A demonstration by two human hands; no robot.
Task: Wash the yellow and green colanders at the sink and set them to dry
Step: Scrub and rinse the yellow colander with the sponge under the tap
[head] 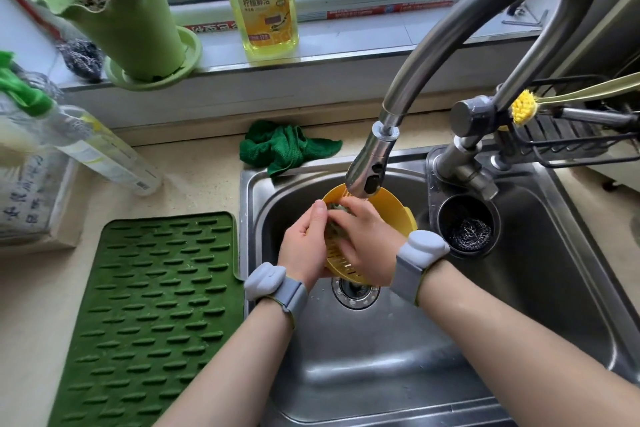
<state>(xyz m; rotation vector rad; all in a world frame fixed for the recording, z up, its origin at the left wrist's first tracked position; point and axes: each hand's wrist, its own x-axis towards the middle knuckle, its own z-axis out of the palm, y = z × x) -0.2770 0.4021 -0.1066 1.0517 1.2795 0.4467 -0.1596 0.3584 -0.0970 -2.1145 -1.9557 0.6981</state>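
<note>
A yellow colander (391, 210) is tilted on its side in the steel sink (381, 357), just under the faucet head (369, 166) and above the drain. My left hand (303, 246) grips its near rim from the left. My right hand (367, 239) reaches into the bowl, fingers curled on a small green-grey scrubbing pad (334, 218) pressed against the inside. Most of the pad is hidden between my hands. Whether water is running cannot be told. No green colander shows in this view.
A ribbed green drying mat (156, 305) lies on the counter left of the sink. A green cloth (280, 146) sits at the sink's back edge, a dish soap bottle (266, 0) on the sill. Steel wool (467, 234) fills a cup right of the faucet.
</note>
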